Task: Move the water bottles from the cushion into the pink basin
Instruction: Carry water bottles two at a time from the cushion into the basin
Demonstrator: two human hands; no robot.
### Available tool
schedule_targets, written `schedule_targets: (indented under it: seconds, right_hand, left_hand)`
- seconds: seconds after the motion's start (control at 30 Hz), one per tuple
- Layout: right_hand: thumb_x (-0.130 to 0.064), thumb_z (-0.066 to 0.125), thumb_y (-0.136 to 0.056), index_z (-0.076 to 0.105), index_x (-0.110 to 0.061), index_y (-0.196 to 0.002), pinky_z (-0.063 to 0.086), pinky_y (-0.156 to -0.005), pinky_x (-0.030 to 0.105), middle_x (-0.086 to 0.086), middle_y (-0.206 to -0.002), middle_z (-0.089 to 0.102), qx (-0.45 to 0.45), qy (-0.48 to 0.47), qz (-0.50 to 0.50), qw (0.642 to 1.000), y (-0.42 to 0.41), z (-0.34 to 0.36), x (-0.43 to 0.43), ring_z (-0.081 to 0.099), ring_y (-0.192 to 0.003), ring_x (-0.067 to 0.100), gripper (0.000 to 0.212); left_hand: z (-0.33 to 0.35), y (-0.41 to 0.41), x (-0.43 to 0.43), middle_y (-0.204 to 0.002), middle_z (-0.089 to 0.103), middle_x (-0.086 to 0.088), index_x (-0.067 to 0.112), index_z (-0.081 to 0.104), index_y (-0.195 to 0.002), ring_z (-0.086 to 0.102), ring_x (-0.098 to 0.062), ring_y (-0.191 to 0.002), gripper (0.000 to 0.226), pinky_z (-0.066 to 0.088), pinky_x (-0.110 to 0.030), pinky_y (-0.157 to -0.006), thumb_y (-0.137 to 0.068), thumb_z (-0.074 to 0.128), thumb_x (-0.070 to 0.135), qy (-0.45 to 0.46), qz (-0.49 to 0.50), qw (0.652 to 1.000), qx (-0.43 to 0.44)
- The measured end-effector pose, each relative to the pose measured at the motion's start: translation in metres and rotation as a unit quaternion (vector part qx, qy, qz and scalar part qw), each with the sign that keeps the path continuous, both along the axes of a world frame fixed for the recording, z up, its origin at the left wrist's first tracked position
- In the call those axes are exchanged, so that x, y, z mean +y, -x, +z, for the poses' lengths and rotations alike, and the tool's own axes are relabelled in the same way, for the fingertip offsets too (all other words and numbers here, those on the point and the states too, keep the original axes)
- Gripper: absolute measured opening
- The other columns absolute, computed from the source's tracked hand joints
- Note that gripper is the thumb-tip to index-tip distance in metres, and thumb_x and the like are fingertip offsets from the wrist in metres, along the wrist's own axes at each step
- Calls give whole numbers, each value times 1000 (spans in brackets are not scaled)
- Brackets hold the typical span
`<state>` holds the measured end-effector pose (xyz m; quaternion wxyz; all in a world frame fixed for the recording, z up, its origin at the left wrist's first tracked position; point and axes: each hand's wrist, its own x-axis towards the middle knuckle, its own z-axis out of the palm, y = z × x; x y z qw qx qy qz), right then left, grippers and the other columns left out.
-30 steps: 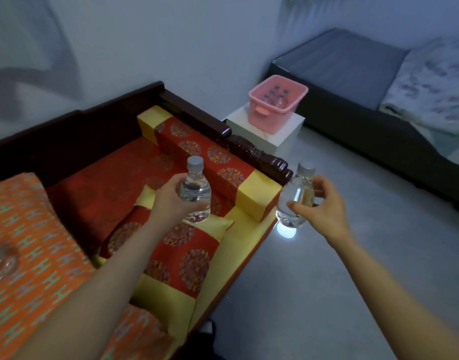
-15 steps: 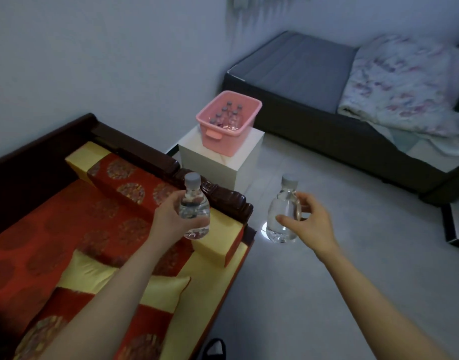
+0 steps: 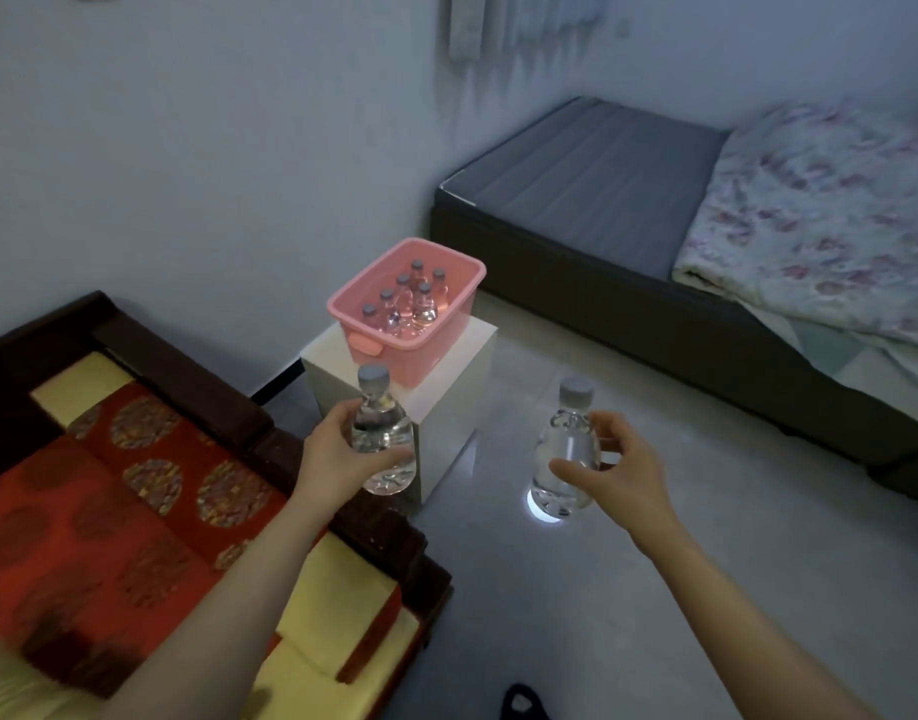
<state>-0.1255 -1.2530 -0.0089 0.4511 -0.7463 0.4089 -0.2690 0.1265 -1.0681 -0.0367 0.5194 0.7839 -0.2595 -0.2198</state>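
My left hand grips a clear water bottle with a grey cap, held upright in front of the white stand. My right hand holds a second clear bottle upright over the floor. The pink basin sits on the white cube stand just beyond both hands, with several capped bottles standing inside it. The red and yellow cushion lies at the lower left on the dark wooden seat.
A low dark bed with a floral quilt runs along the right wall. Grey floor spreads between the seat and the bed. A carved wooden armrest edges the seat beside the stand.
The view has swung right and closer to the stand. Both hands with their bottles have come nearer to the pink basin, away from the cushion.
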Motion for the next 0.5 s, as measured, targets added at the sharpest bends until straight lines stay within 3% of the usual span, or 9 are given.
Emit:
schedule_targets:
  seconds: [0.13, 0.27, 0.37, 0.5]
  right_hand:
    - [-18, 88, -59, 58, -34, -101, 51, -73, 26, -7, -101, 63, 12, 0, 36, 999, -5, 5, -69, 59, -92, 10, 54]
    - [-21, 87, -61, 57, -28, -108, 45, -67, 17, -11, -100, 61, 13, -9, 57, 998, -20, 3, -126, 58, -91, 6, 56]
    - [-20, 87, -61, 57, -29, -107, 44, -67, 16, -14, -99, 61, 8, -23, 77, 997, -47, 2, -167, 58, -91, 6, 55]
    - [-21, 87, -63, 56, -29, -110, 44, -68, 17, -12, -102, 60, 9, -39, 102, 994, -86, -8, -206, 57, -94, 7, 57]
  left_hand:
    - [-5, 4, -55, -95, 68, 16, 32, 60, -103, 66, 2, -83, 64, 51, -22, -74, -49, 94, 28, 8, 38, 999, 9]
    - [-9, -2, -97, -100, 67, 15, 28, 58, -110, 64, -2, -88, 70, 50, -23, -75, -49, 93, 31, -7, 60, 998, 15]
    - [-11, -19, -127, -97, 65, 18, 32, 56, -107, 64, 1, -87, 70, 47, -16, -70, -48, 93, 30, -13, 88, 996, 13]
    - [-21, -50, -157, -98, 68, 15, 30, 57, -107, 66, -3, -87, 70, 50, -22, -75, -46, 93, 31, -32, 109, 993, 11]
